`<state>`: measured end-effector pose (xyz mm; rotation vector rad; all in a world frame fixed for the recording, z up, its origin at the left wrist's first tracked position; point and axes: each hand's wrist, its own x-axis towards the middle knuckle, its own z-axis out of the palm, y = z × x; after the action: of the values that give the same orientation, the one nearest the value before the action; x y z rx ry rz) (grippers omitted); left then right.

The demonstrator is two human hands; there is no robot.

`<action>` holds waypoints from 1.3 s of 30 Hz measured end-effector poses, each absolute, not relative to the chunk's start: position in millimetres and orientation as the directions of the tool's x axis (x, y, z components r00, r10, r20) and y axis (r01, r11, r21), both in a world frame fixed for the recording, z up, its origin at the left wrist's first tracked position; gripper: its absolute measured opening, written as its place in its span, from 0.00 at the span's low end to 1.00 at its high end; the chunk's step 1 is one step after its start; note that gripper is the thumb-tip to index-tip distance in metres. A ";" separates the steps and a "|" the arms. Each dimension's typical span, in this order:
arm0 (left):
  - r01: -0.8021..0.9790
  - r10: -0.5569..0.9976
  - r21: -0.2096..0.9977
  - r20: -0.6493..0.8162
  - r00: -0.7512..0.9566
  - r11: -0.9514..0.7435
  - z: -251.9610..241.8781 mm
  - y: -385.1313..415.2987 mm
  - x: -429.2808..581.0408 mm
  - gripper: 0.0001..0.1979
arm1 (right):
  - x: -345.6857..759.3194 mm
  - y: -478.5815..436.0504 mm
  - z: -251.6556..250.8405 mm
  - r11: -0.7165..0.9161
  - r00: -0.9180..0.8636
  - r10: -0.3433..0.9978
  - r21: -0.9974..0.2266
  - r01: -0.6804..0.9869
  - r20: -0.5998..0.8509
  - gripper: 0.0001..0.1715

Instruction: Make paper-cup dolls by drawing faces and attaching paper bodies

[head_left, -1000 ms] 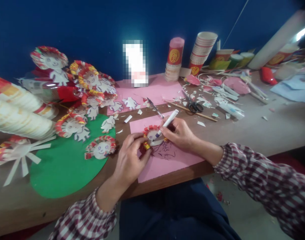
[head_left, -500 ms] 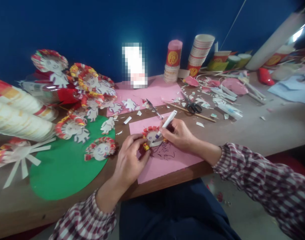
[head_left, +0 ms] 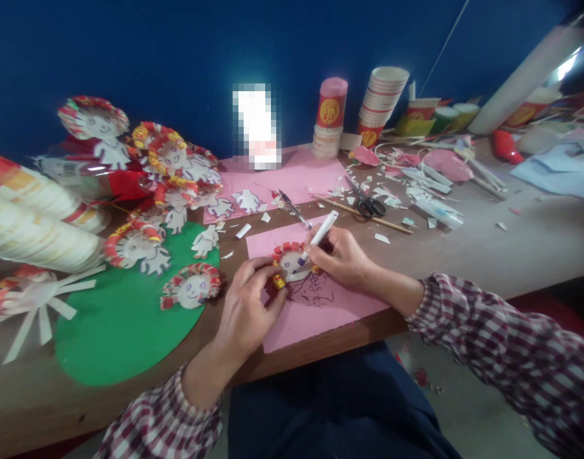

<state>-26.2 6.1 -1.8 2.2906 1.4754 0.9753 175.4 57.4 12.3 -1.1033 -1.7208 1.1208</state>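
Observation:
My right hand point(head_left: 340, 258) is closed around a white marker point(head_left: 319, 237) with a dark purple tip, which points down at a round paper face point(head_left: 289, 262). Curled red and yellow paper rims that face. My left hand point(head_left: 252, 296) pinches its left edge between thumb and fingers. Under both hands lies a pink sheet point(head_left: 292, 331) with dark pen strokes on it. A finished-looking paper face point(head_left: 194, 288) with drawn eyes and smile rests to the left, on a green paper shape point(head_left: 124, 338). Beyond the marker is a pen point(head_left: 294, 209).
Black-handled scissors point(head_left: 368, 204) and a wooden stick point(head_left: 382, 222) lie among white paper scraps. Stacked paper cups point(head_left: 384, 95) stand at the back, more cups point(head_left: 38, 223) lie at left. Several paper dolls point(head_left: 175, 156) are piled at back left. A pixelated bright object point(head_left: 257, 124) stands against the blue wall.
Almost nothing differs. The marker tip stays at the paper face, and both hands keep their hold; the whole view has shifted very slightly.

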 end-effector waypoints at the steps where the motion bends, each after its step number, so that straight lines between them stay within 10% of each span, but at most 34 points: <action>1: 0.713 0.878 0.531 0.399 0.266 -0.457 -1.7 6.4 -26.1 0.13 | 175.3 57.2 12.6 0.227 -0.308 0.940 -0.942 0.247 0.146 0.05; 39: 0.719 0.879 0.525 0.393 0.269 -0.455 -2.4 6.6 -26.4 0.12 | 178.0 60.7 10.9 0.213 -0.239 0.960 -0.933 0.290 0.145 0.03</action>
<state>-26.4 6.6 -2.4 2.2979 1.4823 0.9587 178.0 60.7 10.9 -1.1835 -1.6872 1.0554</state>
